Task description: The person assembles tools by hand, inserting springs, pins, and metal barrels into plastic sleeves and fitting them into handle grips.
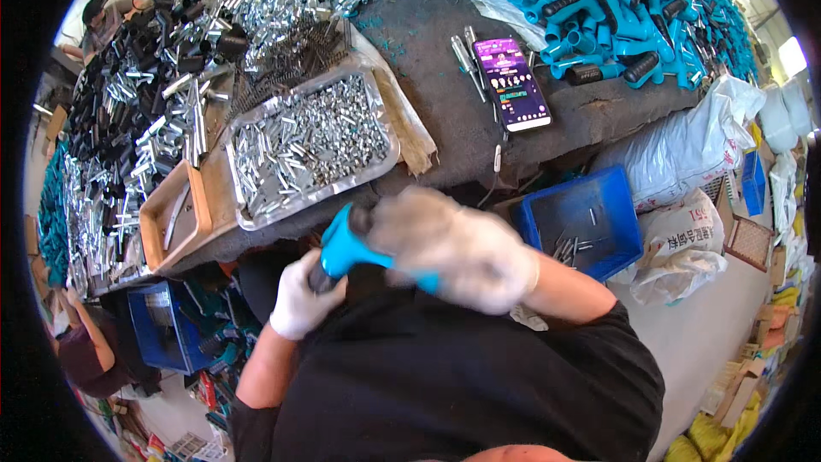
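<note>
In front of my chest a turquoise pistol-shaped plastic tool body with black parts lies across both hands. My left hand, in a white glove, is closed around its black lower end. My right hand, gloved as well, passes over the other side of the body and its handle; motion smears its fingers, so I cannot see what they hold. Just beyond my hands, on the bench, sits a clear shallow tray of small silvery metal pins and sleeves.
An orange-rimmed tray stands left of the clear one. Metal and black parts heap up at far left, turquoise bodies at far right. A lit phone lies beside metal rods. A blue bin holds a few pins. Another person works at left.
</note>
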### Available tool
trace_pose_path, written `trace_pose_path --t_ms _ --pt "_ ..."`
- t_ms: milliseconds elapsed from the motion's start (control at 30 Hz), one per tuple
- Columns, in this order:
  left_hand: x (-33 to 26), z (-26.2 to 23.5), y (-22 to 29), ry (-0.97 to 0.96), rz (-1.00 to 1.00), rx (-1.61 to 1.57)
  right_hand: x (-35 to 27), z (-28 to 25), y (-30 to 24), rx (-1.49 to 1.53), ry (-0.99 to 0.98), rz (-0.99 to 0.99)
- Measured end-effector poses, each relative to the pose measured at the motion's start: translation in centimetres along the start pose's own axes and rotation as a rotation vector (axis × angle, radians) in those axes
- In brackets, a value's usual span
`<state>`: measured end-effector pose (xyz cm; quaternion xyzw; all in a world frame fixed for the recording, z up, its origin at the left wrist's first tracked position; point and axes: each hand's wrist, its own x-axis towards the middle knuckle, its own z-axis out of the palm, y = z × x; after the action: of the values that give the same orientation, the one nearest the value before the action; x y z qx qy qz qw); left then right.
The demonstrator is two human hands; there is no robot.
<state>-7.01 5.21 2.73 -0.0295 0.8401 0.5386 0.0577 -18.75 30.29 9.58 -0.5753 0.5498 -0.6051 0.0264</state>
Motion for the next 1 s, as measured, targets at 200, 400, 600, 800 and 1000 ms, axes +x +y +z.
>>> trace_pose_path --t_ms 200,400,600,800,1000 --pt "-0.1 1.3 2.7 -0.346 0.084 0.287 -0.3 -2.6 2.0 -0.161 0.179 0.323" --pt "-1.1 3.2 0.3 -0.429 0.061 0.520 3.3 0.7 -0.7 0.092 -0.274 0.083" --pt "0.0 0.4 0.6 -0.064 -0.084 0.037 -1.2 1.0 -1.6 0.076 -0.012 0.065" --pt "-1.3 2.8 2.4 -0.447 0.129 0.226 2.3 -1.9 0.7 -0.125 -0.012 0.636" --pt "-1.2 1.7 -1.3 -0.060 -0.051 -0.003 -0.2 2.6 -1.9 -0.019 0.042 0.037"
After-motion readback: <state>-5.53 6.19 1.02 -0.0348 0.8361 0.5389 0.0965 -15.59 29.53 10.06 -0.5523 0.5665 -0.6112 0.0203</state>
